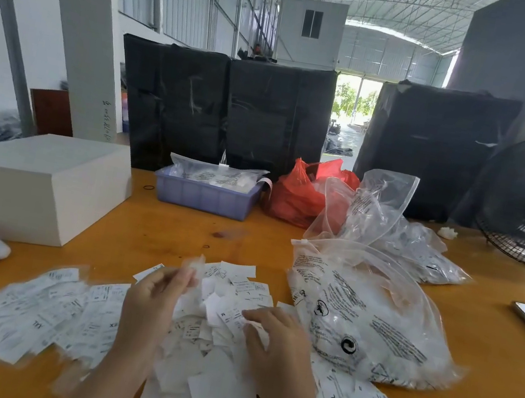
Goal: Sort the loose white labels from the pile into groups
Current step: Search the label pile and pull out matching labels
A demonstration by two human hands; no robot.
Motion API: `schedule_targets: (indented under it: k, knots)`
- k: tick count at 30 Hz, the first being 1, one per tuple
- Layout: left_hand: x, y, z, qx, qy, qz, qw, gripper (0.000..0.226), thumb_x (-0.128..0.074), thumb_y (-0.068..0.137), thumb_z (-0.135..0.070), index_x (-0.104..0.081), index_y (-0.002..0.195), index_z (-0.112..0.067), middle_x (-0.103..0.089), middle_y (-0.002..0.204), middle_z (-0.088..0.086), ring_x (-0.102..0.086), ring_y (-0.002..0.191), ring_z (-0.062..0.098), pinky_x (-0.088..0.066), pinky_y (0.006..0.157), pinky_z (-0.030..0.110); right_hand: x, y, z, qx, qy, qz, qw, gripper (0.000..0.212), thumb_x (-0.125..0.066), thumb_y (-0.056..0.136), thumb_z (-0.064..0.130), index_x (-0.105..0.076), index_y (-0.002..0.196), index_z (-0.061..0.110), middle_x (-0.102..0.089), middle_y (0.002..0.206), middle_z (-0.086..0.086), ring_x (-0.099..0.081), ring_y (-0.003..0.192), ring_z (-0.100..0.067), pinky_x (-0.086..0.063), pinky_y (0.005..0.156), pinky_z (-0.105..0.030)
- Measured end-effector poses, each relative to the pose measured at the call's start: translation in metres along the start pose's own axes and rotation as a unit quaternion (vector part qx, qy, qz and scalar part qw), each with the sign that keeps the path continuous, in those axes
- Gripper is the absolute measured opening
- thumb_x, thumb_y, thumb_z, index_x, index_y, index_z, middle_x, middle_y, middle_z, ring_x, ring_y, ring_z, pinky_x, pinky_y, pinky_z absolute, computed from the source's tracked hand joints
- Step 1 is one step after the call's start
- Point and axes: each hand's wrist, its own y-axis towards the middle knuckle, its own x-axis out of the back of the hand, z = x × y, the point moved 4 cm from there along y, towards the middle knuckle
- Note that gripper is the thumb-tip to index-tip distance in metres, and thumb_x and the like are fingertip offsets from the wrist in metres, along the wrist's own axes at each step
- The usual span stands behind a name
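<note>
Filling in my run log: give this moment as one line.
left hand: pinches lifted label | right hand: fingers on pile | stage: sorting under way
</note>
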Motion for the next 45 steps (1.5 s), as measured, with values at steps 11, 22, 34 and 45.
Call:
schedule_targets:
  k: [11,22,34,45]
  knots:
    - [-0.009,-0.001,0.005,-0.007,0.017,0.03,0.999,0.007,-0.065,0.086,-0.032,-0.071,0.084,-0.03,-0.074,0.081,-0.012,-0.065,0.083,0.004,-0.041,0.064,0.016,-0.02,0.005,0.0,-0.031,-0.05,0.064,0.996,0.037,-0.05,0.089,0.026,-0.054,0.124,0.038,-0.051,0.117,0.019,-0.038,0.118,-0.003,-0.017,0.092,-0.026]
    - [-0.02,-0.009,-0.003,-0.116,0.094,0.121,0.981,0.009,-0.066,0.085,-0.022,-0.07,0.084,-0.031,-0.071,0.076,-0.021,-0.058,0.053,-0.007,-0.04,0.048,0.005,0.011,0.001,-0.009,-0.172,0.45,-0.074,0.873,0.034,-0.057,0.088,-0.002,-0.063,0.1,0.03,-0.057,0.077,0.009,-0.067,0.075,-0.015,-0.056,0.062,-0.027]
    - [-0.031,-0.016,0.0,-0.156,0.143,0.213,0.954,0.018,-0.059,0.068,-0.054,-0.068,0.08,-0.044,-0.07,0.082,-0.023,-0.062,0.081,-0.001,-0.045,0.069,0.009,0.025,0.0,-0.005,-0.156,0.533,-0.12,0.823,0.033,-0.062,0.084,-0.002,-0.067,0.103,0.024,-0.066,0.088,0.002,-0.065,0.077,-0.009,-0.052,0.067,-0.017]
    - [-0.032,-0.017,-0.003,-0.159,0.132,0.225,0.952,0.03,-0.053,0.066,-0.061,-0.066,0.084,-0.042,-0.068,0.078,-0.027,-0.062,0.075,-0.005,-0.043,0.066,0.005,0.023,0.002,-0.006,-0.128,0.493,-0.095,0.856,0.038,-0.061,0.085,-0.002,-0.068,0.094,0.034,-0.067,0.08,0.011,-0.061,0.074,-0.01,-0.052,0.066,-0.02]
